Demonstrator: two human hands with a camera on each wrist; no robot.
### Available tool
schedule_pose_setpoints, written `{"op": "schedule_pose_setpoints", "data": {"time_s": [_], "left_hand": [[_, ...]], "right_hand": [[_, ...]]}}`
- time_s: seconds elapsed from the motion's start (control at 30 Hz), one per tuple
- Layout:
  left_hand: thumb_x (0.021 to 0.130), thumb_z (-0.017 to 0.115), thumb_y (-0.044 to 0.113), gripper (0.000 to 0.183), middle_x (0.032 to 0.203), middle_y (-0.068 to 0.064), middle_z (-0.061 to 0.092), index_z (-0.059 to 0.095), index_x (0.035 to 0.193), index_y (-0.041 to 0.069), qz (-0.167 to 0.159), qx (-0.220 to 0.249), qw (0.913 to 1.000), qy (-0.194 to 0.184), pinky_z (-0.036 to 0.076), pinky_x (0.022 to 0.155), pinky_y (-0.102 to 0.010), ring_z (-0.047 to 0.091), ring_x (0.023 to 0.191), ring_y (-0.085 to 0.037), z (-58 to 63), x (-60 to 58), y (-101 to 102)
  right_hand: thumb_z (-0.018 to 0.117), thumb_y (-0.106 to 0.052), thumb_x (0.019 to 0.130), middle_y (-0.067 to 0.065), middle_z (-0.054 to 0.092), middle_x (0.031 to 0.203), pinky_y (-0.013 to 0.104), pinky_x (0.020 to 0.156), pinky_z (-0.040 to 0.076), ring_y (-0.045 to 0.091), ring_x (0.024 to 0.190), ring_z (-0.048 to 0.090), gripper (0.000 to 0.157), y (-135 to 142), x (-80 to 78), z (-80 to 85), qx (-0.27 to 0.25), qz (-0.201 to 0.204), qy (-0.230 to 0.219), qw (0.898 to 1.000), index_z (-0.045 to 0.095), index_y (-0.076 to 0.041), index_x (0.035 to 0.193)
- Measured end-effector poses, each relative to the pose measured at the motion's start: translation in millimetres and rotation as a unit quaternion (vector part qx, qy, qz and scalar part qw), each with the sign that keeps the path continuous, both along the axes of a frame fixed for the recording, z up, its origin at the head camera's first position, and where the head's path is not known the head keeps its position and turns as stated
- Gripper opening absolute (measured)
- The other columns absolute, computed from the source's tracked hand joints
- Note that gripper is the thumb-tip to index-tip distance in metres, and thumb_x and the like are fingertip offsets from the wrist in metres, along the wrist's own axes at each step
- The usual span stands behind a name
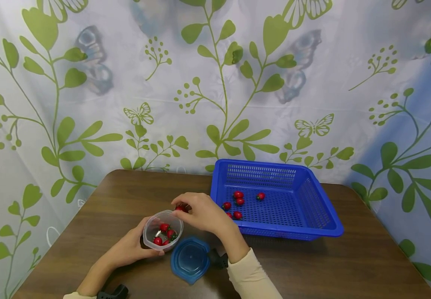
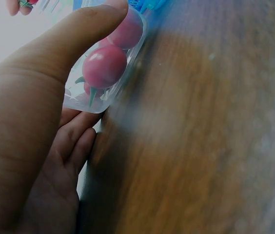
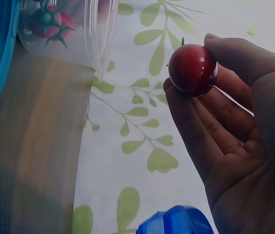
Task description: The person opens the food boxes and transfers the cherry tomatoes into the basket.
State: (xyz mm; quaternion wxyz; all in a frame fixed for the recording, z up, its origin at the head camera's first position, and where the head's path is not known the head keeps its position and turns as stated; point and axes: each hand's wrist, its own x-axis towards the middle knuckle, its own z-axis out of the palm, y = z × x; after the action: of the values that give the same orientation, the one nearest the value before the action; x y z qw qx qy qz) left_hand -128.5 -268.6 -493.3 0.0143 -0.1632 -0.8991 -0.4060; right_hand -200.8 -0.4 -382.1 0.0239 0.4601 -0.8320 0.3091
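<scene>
My left hand (image 1: 131,245) grips a clear plastic container (image 1: 163,230) from its left side, with the thumb along the near wall. Several cherry tomatoes (image 1: 164,227) lie inside it; through the wall the left wrist view shows one tomato (image 2: 105,67) with a green stem. Just right of the container's rim, my right hand (image 1: 200,211) pinches a single cherry tomato (image 3: 193,69) between thumb and fingertips. A blue lid (image 1: 190,259) lies on the table beside the container, below the right forearm.
A blue perforated basket (image 1: 282,230) stands at the back right of the brown wooden table (image 1: 368,261). Several cherry tomatoes (image 1: 238,194) lie in its left part. Behind the table hangs a leaf-patterned curtain (image 1: 208,83).
</scene>
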Motion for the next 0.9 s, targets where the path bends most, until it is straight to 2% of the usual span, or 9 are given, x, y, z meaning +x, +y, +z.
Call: {"op": "schedule_pose_setpoints", "data": {"time_s": [0.1, 0.3, 0.53, 0.9], "left_hand": [[0.079, 0.088, 0.048, 0.091, 0.141, 0.002, 0.060, 0.039, 0.151, 0.020, -0.001, 0.001, 1.0000, 0.001, 0.049, 0.104, -0.032, 0.061, 0.125, -0.021, -0.2, 0.5, -0.2], [0.077, 0.089, 0.048, 0.091, 0.139, 0.003, 0.062, 0.041, 0.149, 0.018, 0.001, -0.001, 0.9999, 0.016, 0.049, 0.104, -0.030, 0.061, 0.123, -0.017, -0.4, 1.0, -0.3], [0.077, 0.090, 0.049, 0.091, 0.138, 0.004, 0.062, 0.042, 0.148, 0.018, 0.005, -0.004, 0.9997, 0.022, 0.049, 0.103, -0.029, 0.061, 0.123, -0.015, -0.7, 0.8, -0.7], [0.077, 0.089, 0.050, 0.092, 0.140, 0.004, 0.061, 0.042, 0.149, 0.019, 0.007, -0.005, 0.9998, 0.019, 0.049, 0.104, -0.030, 0.060, 0.125, -0.017, -0.6, 1.3, 0.2]], "right_hand": [[0.070, -0.027, 0.100, -0.001, 0.074, 0.110, 0.022, 0.083, 0.057, 0.005, 0.094, 0.067, 0.026, 2.5, -1.2, 0.9, -0.003, -0.005, -0.003, 1.000, 0.072, -0.013, 0.122], [0.071, -0.027, 0.099, -0.002, 0.074, 0.109, 0.020, 0.084, 0.056, 0.006, 0.095, 0.068, 0.026, 8.0, -4.8, 2.5, -0.007, -0.019, -0.012, 1.000, 0.072, -0.013, 0.122], [0.071, -0.026, 0.099, -0.002, 0.074, 0.111, 0.030, 0.088, 0.058, 0.008, 0.097, 0.069, 0.027, 16.5, -8.5, 4.3, -0.021, -0.032, -0.038, 0.999, 0.072, -0.013, 0.123], [0.072, -0.027, 0.099, -0.004, 0.074, 0.112, 0.026, 0.089, 0.057, 0.007, 0.098, 0.068, 0.027, 28.8, -12.7, 5.6, -0.031, -0.054, -0.045, 0.997, 0.072, -0.014, 0.123]]}}
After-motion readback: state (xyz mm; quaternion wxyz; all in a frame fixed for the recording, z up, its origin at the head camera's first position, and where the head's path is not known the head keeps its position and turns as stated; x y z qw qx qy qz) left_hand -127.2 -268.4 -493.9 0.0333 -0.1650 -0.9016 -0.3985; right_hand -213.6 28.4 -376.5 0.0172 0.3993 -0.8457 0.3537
